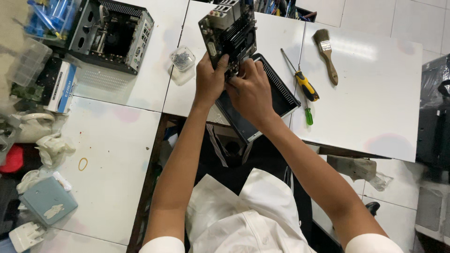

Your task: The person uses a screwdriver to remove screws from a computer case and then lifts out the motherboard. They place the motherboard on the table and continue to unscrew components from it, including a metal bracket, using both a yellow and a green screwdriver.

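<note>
**Board held over open case**

Left hand [209, 79] clamped on board [229, 30], tilted upright at 12 o'clock above case [281, 96]. Right hand [251, 91] pinching lower edge, fingers curled. At 3 o'clock, screwdriver [302, 82], brush [326, 54]. Likely risk: slip onto case rim through a loose grip.

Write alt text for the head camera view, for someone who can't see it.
Seen from above, a person's left hand and right hand hold a dark circuit board upright over an open black metal case on a white table. Two screwdrivers and a paintbrush lie to the right.
</note>
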